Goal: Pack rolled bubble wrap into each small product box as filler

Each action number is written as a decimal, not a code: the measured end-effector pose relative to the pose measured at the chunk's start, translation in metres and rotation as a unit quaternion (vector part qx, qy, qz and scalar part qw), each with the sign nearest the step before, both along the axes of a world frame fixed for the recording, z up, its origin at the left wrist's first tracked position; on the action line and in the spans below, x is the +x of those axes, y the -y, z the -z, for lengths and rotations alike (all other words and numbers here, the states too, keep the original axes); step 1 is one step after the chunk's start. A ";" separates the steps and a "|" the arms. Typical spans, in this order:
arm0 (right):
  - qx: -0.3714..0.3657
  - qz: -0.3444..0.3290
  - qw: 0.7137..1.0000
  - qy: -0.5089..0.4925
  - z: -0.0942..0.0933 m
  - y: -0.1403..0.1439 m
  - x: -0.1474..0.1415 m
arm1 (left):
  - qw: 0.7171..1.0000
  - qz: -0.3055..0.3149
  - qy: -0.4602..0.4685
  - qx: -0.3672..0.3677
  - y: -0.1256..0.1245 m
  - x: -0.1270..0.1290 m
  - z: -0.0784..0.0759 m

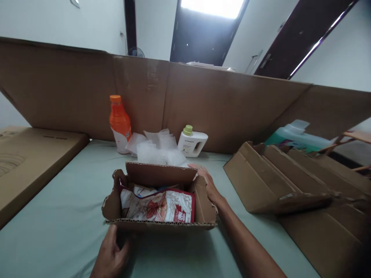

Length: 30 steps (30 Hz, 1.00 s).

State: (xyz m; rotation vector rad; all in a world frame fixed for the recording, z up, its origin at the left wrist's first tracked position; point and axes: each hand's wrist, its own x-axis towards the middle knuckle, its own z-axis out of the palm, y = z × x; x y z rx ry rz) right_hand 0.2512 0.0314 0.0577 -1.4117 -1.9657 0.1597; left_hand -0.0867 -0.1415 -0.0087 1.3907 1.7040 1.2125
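Observation:
An uncapped cardboard box with raised flaps stands before me on the green cloth. Inside lies a white and red printed food pouch, with other packets partly hidden beneath it. At the box's front left corner, my left hand is closed with curled fingers against the cardboard; some fingertips are out of sight. Around the back right corner reaches my right hand, its fingers along the outside of the box, partly hidden by the flap.
Behind the box are bubble wrap sheets, an orange bottle and a white jug with a green cap. Folded cardboard boxes and a green-liquid container are at right. A flat carton lies left; a cardboard wall spans the back.

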 end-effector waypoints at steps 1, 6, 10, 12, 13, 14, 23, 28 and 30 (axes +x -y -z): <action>-0.007 0.004 1.000 0.002 0.003 -0.020 -0.009 | 1.000 -0.006 -0.006 0.006 0.001 0.002 0.001; -0.025 0.059 0.998 0.001 0.012 -0.061 -0.021 | 0.999 -0.010 -0.039 0.002 0.005 -0.002 0.011; -0.030 0.098 0.995 -0.012 0.006 -0.039 0.004 | 0.999 0.035 -0.033 0.008 -0.001 -0.007 0.009; -0.042 0.084 0.995 -0.017 0.002 -0.032 0.006 | 0.999 0.044 -0.020 0.022 -0.006 -0.005 0.003; -0.047 0.074 0.996 -0.020 0.000 -0.033 0.002 | 0.998 0.042 -0.012 0.034 -0.007 -0.003 0.000; -0.051 0.064 0.996 -0.025 -0.001 -0.036 -0.004 | 0.998 0.037 -0.006 0.048 -0.009 -0.001 -0.004; -0.014 0.081 0.983 -0.163 -0.037 -0.063 -0.040 | 0.996 0.038 0.001 0.085 -0.011 0.003 -0.007; 0.012 0.132 0.951 -0.280 -0.075 0.035 0.017 | 0.995 0.050 -0.012 0.082 -0.012 0.000 -0.012; 0.005 0.153 0.934 -0.322 -0.083 0.096 0.035 | 0.994 0.033 -0.025 0.097 -0.004 -0.003 -0.020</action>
